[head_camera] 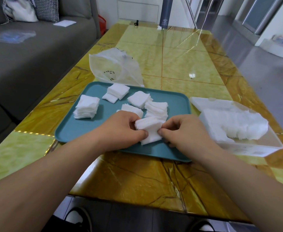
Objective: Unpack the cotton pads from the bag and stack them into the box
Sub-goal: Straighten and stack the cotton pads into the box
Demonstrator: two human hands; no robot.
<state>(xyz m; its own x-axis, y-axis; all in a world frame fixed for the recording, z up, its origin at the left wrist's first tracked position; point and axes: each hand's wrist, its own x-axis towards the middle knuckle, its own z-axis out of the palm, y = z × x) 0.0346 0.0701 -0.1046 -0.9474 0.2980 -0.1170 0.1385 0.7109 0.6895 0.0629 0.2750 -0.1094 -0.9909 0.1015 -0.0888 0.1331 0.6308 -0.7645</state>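
Fingers [141,134] of both hands are curled round a small stack of cotton pads [150,131], which is pinched from either side: its left end is gripped by the left hand [122,129], its right end by the right hand [186,131]. The stack is held over the near part of a teal tray [73,129]; whether it touches the tray cannot be told. The tray lies toward the near edge of the desk [137,181], and several further piles of pads [87,107] are spread across it. The bag [114,67], seemingly emptied, is slumped just beyond the tray, nearer the left edge of the desk. The box [257,148] is set beside the tray toward the right edge, its lid [209,102] thrown back, and a row of pads [237,124] is already packed inside.

The step in hand is judged to be the squaring-up of a gathered stack before transfer. For the next move, the stack would need to be kept pressed together, carried rightward over the box wall, and set against the pads already there with edges aligned; with a slack grip the layers could fan out.
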